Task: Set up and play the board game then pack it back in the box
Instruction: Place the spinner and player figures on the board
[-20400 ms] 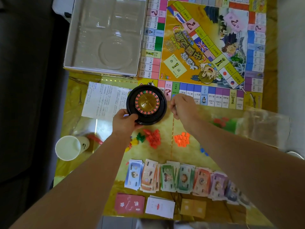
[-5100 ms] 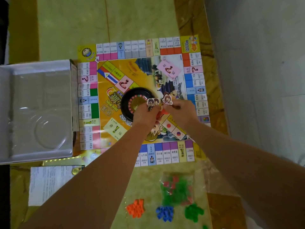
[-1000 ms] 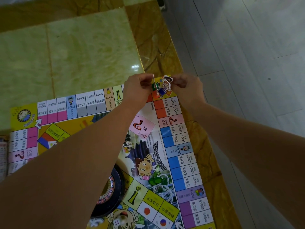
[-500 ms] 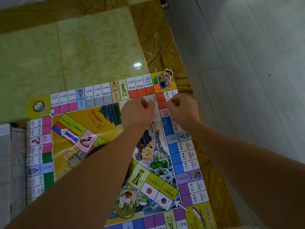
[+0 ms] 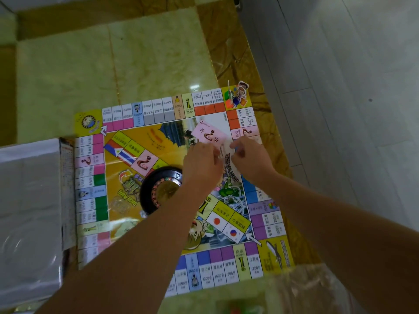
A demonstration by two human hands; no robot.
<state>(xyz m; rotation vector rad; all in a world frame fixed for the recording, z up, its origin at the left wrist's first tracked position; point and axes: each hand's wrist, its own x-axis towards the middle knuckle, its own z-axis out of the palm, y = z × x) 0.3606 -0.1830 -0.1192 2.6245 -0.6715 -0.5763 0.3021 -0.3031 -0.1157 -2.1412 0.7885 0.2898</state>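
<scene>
Here, one marbled green-and-amber tabletop (image 5: 68, 75) is carrying everything, with grey floor (image 5: 351, 87) showing along its right edge. One open game box (image 5: 29, 211), lined with a clear plastic tray, is sitting at the left, its side just beside the board's left edge. One game board (image 5: 158, 137) is lying flat and unfolded in the middle of the tabletop. One crumpled clear plastic bag (image 5: 301, 288) is lying near the board's near right corner. One black roulette wheel (image 5: 158, 191) is resting on the board's centre, partly hidden under the left forearm.

Two hands are hovering close together over the board's right half, just past the wheel. The left hand (image 5: 201, 165) is curling its fingers inward; the right hand (image 5: 250, 158) is bringing thumb and forefinger together. Blur is hiding whether either is pinching anything.

The pawns (image 5: 238, 96) are standing clustered on the board's far right corner square, well apart from both hands; one cartoon figure is facing up, another is showing edge-on, and the full count is not readable.
</scene>
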